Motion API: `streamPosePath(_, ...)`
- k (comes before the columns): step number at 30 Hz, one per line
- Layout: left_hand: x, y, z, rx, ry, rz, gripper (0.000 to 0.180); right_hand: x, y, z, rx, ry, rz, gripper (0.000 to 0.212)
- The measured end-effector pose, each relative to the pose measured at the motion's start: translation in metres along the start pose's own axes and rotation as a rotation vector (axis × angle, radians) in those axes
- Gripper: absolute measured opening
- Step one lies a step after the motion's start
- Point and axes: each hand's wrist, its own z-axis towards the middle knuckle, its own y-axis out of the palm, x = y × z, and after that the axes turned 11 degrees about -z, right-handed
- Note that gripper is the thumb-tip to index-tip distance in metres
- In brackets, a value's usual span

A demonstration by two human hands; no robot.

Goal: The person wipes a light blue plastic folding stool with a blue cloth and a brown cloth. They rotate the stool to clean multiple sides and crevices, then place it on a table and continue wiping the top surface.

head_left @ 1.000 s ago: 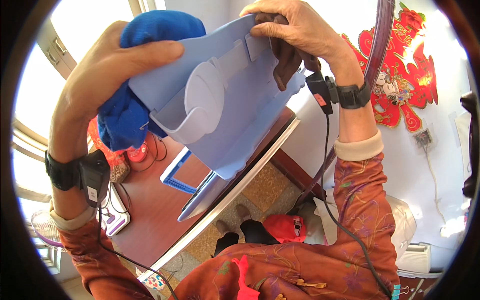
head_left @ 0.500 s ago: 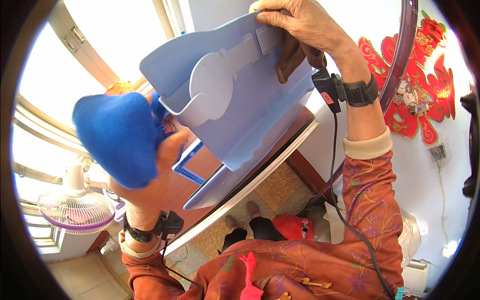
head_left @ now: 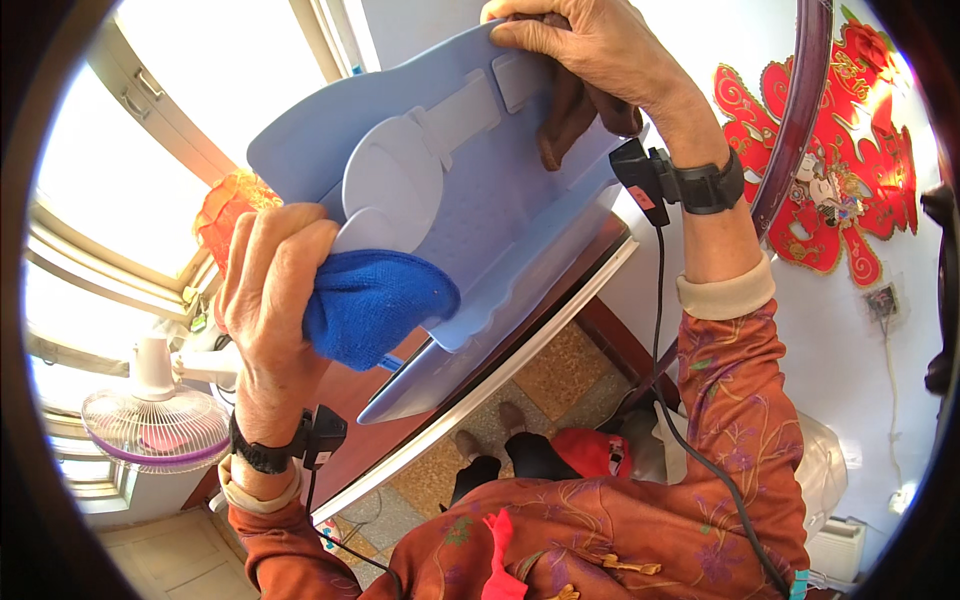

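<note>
A light-blue plastic container (head_left: pixel 490 210) with a pale round part (head_left: pixel 395 180) on its inner side is held tilted between my hands. At its upper edge, my right hand (head_left: pixel 575 40) is closed, the thumb pressed over the rim. A brown cloth (head_left: pixel 572 115) hangs from under those fingers inside the container. My left hand (head_left: pixel 275 285) has its fingers curled at the lower end of the round part. From this grip a blue knitted cloth (head_left: pixel 380 305) bulges out over the container's lower left; its full shape is hidden.
Beneath the container is a reddish-brown table (head_left: pixel 345 415) with a pale edge. A white and purple fan (head_left: pixel 155 415) stands left, near an orange translucent bag (head_left: pixel 232 210) by the window. A curved dark rail (head_left: pixel 795 110) and red wall decoration (head_left: pixel 835 180) are at right.
My left hand has brought the blue cloth rightward and down, against the round part of the container. The container has shifted slightly left, my right hand still at its edge.
</note>
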Motion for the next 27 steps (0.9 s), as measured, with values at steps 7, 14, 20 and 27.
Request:
streamPosePath(7, 0.002, -0.005, 0.003, -0.049, 0.003, -0.034, 0.031, -0.004, -0.004, -0.001, -0.027, 0.033, 0.024, 0.019)
streamPosePath(14, 0.006, -0.003, 0.010, -0.062, -0.047, -0.069, 0.038, -0.002, -0.001, 0.006, -0.063, 0.032, 0.011, 0.022)
streamPosePath(20, 0.006, -0.007, 0.009, -0.098, -0.117, -0.097, 0.039, -0.004, 0.003, 0.007, -0.043, 0.001, 0.027, 0.023)
streamPosePath(27, 0.003, -0.012, 0.007, -0.124, -0.088, -0.109, 0.037, -0.006, -0.003, 0.005, -0.059, 0.028, -0.012, 0.022)
